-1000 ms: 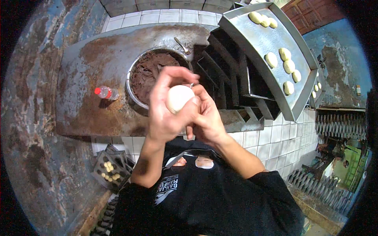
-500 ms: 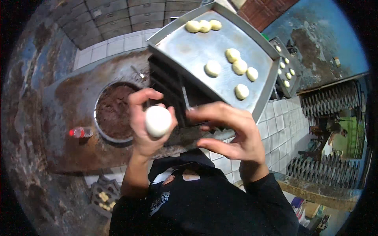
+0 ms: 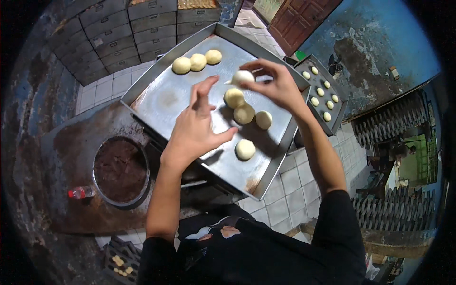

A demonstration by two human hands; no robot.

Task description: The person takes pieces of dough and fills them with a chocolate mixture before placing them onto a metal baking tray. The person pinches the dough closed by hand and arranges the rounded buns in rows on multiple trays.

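My right hand (image 3: 273, 85) is over the far part of a large metal tray (image 3: 156, 90), its fingers closed around a white dough ball (image 3: 243, 78). The held ball appears just beyond a touching pair of dough balls (image 3: 243, 114). My left hand (image 3: 192, 130) is open above the tray, fingers and thumb spread, with nothing seen in its grip; it hides part of the tray's middle. Another dough ball (image 3: 263, 119) lies right of the pair, and a single dough ball (image 3: 245, 149) sits nearer me. Three dough balls (image 3: 198, 62) form a touching row at the far left.
A round basin of dark brown filling (image 3: 121, 171) stands on the worn table (image 3: 66, 156) at left, beside a red-capped bottle (image 3: 81, 192). Beyond the tray's right side is a smaller tray (image 3: 316, 78) with several dough pieces. Metal drawers (image 3: 114, 45) stand at the back.
Both hands have moved from above the table edge to over the tray. The white dough ball, before in my left hand, is now in my right; my left hand has opened. The view has shifted.
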